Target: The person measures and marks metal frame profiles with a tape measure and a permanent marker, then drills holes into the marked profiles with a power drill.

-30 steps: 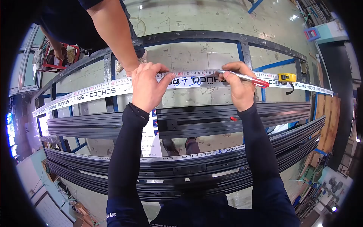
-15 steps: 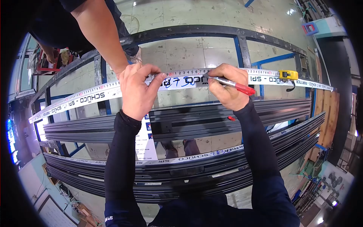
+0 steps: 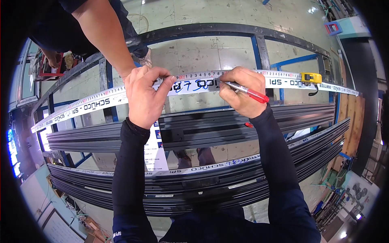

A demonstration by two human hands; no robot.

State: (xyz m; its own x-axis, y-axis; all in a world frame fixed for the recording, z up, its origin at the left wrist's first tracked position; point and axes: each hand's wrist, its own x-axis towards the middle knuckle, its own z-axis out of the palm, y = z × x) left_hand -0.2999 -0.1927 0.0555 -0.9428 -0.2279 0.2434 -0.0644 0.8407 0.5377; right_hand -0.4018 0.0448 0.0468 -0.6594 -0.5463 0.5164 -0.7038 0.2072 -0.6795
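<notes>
Left hand (image 3: 144, 97) pinches the tape blade (image 3: 279, 74) while right hand (image 3: 241, 97) grips a red marker (image 3: 252, 94).

The left grip (image 3: 144, 97) and the right grip (image 3: 241, 95) are bare hands. Each forearm is covered by a tight black under-sleeve, the left sleeve (image 3: 127, 162) and the right sleeve (image 3: 275, 162). Both are smooth and without pattern, and each ends in a plain edge at the wrist. Above the elbows begins a looser, dark navy shirt (image 3: 291, 214). On its left upper arm stands small white lettering (image 3: 116, 233), cut by the edge of the view.
</notes>
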